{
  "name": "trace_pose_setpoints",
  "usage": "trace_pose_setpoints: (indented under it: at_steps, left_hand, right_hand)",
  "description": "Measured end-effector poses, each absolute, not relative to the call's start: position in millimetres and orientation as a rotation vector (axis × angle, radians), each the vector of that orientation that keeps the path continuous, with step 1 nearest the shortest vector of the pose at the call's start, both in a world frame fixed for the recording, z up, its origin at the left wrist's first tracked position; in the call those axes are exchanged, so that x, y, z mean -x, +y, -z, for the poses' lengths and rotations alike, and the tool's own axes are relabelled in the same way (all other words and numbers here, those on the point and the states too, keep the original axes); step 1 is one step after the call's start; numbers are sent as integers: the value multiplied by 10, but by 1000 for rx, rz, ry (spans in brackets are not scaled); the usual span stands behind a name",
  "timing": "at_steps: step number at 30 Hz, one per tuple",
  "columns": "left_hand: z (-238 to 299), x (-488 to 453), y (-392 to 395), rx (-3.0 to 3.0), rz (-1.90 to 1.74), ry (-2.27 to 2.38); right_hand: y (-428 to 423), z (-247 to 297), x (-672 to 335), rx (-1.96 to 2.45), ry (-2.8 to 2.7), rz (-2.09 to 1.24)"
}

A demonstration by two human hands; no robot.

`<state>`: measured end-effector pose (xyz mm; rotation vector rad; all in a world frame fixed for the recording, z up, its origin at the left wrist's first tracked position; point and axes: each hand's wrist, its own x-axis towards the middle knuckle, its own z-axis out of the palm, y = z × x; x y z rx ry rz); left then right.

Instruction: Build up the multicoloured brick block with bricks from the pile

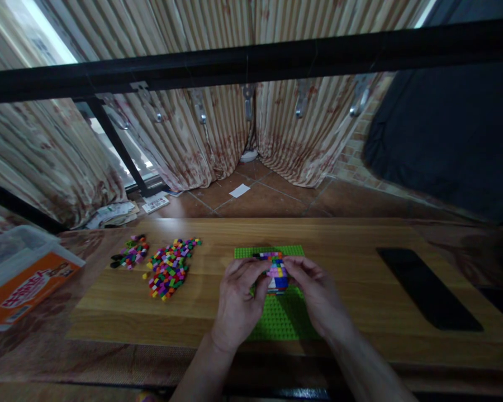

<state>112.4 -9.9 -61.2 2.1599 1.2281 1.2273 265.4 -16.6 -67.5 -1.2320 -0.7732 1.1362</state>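
Observation:
A green studded baseplate [272, 319] lies on the wooden table in front of me. On its upper half stands a small structure of multicoloured toy bricks [279, 274], with blue, white, pink, yellow and orange parts. My left hand [240, 301] is closed at the structure's left side, thumb and index finger bent against it. My right hand [316, 287] grips it from the right, with thumb and fingertips near its top corner. The fingers partly hide the structure, and any single brick between the fingertips is too small to make out.
Left on the wooden table [352, 240] lie a large heap of loose bricks [170, 268] and a smaller pile [133, 252]. A clear plastic box [29, 279] with an orange label stands at far left. A black flat slab [427, 287] lies right. A dark rail [243, 64] crosses beyond.

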Motion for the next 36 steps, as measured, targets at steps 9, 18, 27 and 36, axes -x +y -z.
trace_pose_setpoints:
  at_steps: [9, 18, 27, 36]
  left_hand:
    - [557, -1063, -132, -2060, -1271, 1174]
    - [611, -962, -71, -1773, -1375, 1396]
    - [627, -903, -4, -1682, -1358, 1520]
    - [687, -240, 335, -1648, -1261, 2052]
  right_hand:
    - [-178, 819, -2520, 1408, -1005, -898]
    - [-172, 789, -2515, 1475, -1040, -957]
    - [-154, 762, -2532, 1533, -1019, -1001]
    - [-163, 757, -2543, 1504, -993, -1050]
